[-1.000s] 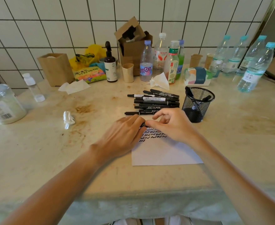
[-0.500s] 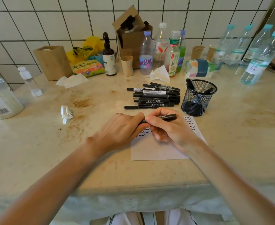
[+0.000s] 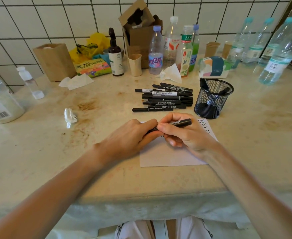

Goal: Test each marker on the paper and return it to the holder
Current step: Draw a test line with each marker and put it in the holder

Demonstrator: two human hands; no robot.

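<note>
My right hand (image 3: 184, 135) grips a black marker (image 3: 180, 122) that lies level above the white paper (image 3: 167, 156). My left hand (image 3: 129, 138) holds the marker's left end, which its fingers hide. Black squiggles show at the paper's top right corner. Several more black markers (image 3: 164, 99) lie in a pile beyond the hands. To their right stands a black mesh holder (image 3: 212, 99) with a few markers inside.
A crumpled tissue (image 3: 69, 116) lies left of my hands. Along the tiled wall stand bottles (image 3: 155, 50), a cardboard box (image 3: 140, 31), a paper cup (image 3: 135, 64), a tissue pack (image 3: 214, 66) and water bottles (image 3: 277, 56). A white jar (image 3: 0, 100) sits far left.
Both hands drew back from the paper's top edge and brought the marker up level between them. Since half a second ago they have hardly moved.
</note>
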